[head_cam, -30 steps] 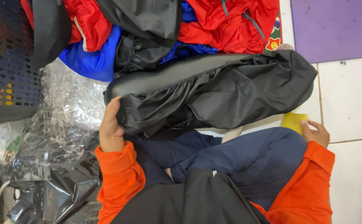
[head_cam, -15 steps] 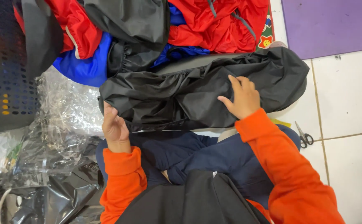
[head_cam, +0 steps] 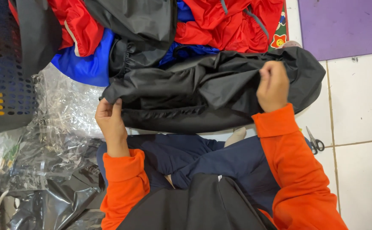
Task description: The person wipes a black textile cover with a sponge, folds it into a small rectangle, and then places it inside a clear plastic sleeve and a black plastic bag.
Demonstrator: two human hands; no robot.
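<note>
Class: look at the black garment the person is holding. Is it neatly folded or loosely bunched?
Loosely bunched: the black garment lies crumpled in uneven wrinkles, pinched by the left hand and right hand.

Red and blue garments [head_cam: 220,25] heaped beyond; scissors [head_cam: 314,142] on white tile; purple mat [head_cam: 343,25]; crumpled clear plastic [head_cam: 58,123]

Both arms wear bright orange long sleeves with ribbed cuffs at the wrists, above a bare left hand [head_cam: 109,121] and bare right hand [head_cam: 273,85]. A black vest-like garment covers the chest; the legs are in dark navy trousers.
</note>
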